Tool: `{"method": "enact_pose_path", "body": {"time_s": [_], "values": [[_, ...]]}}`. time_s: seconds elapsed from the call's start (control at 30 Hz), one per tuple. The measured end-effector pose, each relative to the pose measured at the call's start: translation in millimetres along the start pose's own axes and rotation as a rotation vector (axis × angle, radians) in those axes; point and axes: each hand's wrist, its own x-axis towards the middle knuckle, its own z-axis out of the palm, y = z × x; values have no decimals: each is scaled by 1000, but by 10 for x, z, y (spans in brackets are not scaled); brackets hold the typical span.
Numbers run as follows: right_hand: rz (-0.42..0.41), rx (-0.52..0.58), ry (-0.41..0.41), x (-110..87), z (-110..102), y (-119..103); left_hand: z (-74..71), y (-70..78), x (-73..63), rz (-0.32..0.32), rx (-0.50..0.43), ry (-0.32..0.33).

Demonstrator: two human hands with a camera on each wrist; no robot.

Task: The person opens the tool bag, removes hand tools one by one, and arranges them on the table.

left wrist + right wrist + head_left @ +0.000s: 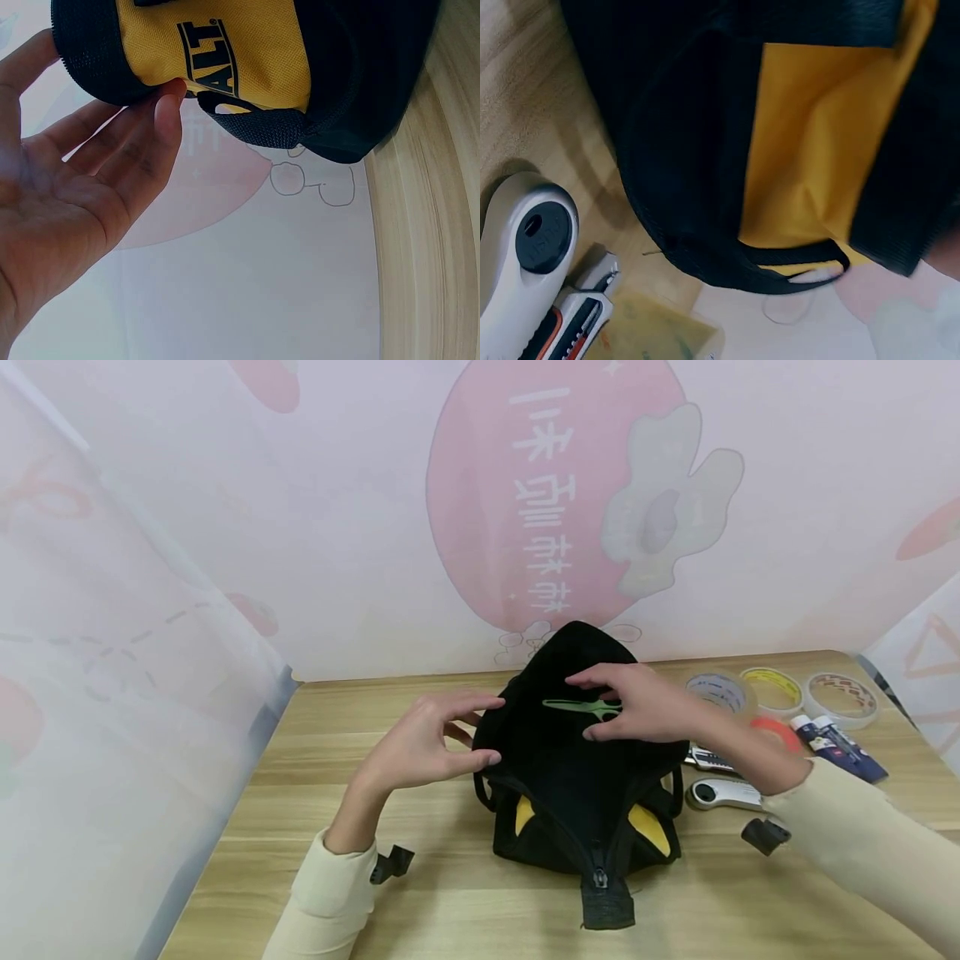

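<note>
A black and yellow tool bag (581, 827) stands on the table with its zipped mouth spread wide. My left hand (438, 739) is at the bag's left rim, thumb and index finger apart; in the left wrist view its extended fingers touch the yellow side (259, 45) with lettering. Over the dark opening, my right hand (645, 702) has its thumb and index finger spread. Green scissors (577, 705) lie level between them, handles toward the palm and partly hidden by fingers. The right wrist view shows the bag's other side (802, 142), with only a sliver of hand at the edge.
Right of the bag are a white rotary cutter (723, 793), a utility knife (708, 761) and two glue sticks (840, 743). Several tape rolls (842, 697) and a red ring (778, 732) lie behind them. A printed curtain (360, 527) hangs behind the wooden table (360, 718).
</note>
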Motion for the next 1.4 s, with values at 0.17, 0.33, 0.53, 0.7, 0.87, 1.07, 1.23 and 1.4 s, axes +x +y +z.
{"method": "enact_pose_path", "body": {"time_s": [0.17, 0.33, 0.53, 0.7, 0.87, 1.07, 1.23, 1.4], "values": [[19, -80, -113, 145, 108, 74, -5, 1, -2, -8, 5, -1], [60, -63, -180, 246, 186, 160, -13, 9, -8, -11, 18, -4], [71, -49, -216, 343, 266, 241, -20, 23, -4, -15, 16, -9], [83, -75, -260, 419, 321, 255, -21, 17, -3, -15, 9, -9], [98, -60, -266, 506, 401, 316, -20, 13, -8, -7, 5, -4], [122, -3, -250, 559, 480, 382, -15, 4, -10, 2, 14, -1], [144, 25, -230, 573, 516, 432, -15, 8, -2, 8, 25, -6], [176, 44, -229, 550, 543, 458, -8, 11, 13, 17, 19, -12]]}}
